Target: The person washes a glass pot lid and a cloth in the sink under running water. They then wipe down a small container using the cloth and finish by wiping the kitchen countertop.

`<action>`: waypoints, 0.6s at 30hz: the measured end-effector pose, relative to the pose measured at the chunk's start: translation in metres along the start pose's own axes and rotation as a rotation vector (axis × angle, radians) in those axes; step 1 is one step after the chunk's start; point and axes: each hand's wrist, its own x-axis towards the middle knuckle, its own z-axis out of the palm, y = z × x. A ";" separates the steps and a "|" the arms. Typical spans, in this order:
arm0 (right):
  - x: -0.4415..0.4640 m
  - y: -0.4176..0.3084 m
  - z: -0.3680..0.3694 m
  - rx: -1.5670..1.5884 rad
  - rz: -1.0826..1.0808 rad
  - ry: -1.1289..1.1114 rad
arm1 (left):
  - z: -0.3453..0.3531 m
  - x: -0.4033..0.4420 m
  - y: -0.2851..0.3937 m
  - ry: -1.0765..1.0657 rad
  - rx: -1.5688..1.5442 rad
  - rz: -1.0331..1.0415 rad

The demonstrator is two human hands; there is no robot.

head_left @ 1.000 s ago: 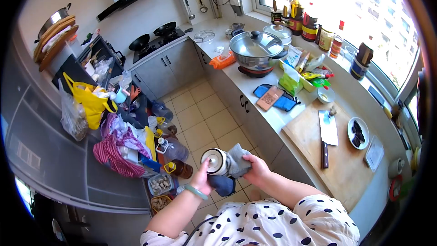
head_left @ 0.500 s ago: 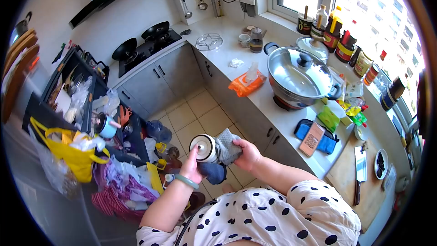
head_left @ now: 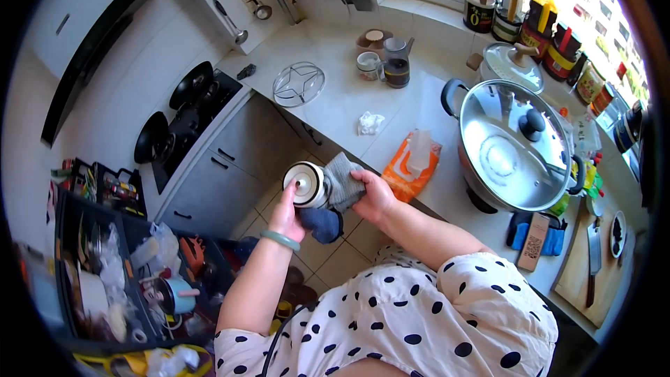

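Note:
In front of my body I hold a white lidded pot (head_left: 301, 183) with dark rings on its lid and a small knob. My left hand (head_left: 283, 216), with a green bangle at the wrist, grips its left side, the thumb near the knob. A grey ribbed cloth (head_left: 342, 183) lies against the pot's right side, and my right hand (head_left: 375, 197) is closed on it. Below the pot hangs a dark blue cloth (head_left: 322, 225); whether it joins the grey one is hidden. Most of the pot's body is covered.
Along the counter (head_left: 342, 122) are a wire rack (head_left: 299, 84), a glass jug (head_left: 396, 66), crumpled tissue (head_left: 370, 123), an orange tissue pack (head_left: 412, 167) and a large lidded steel pot (head_left: 513, 146). A knife (head_left: 594, 258) lies on a cutting board (head_left: 569, 276). Left stands a loaded cart (head_left: 125, 237).
My view has turned and shifted toward the counter corner, bringing the stove side and wire rack closer. Both hands keep their hold on the lidded pot and cloth.

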 end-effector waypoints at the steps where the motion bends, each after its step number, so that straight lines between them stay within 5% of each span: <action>1: 0.026 -0.007 0.002 0.012 0.022 -0.001 | 0.002 0.020 0.016 -0.015 0.011 -0.018; 9: 0.158 -0.072 0.024 0.109 -0.120 0.087 | 0.029 0.178 0.108 -0.067 0.171 -0.093; 18: 0.266 -0.124 -0.009 0.298 -0.485 0.225 | 0.051 0.364 0.133 -0.330 0.335 -0.290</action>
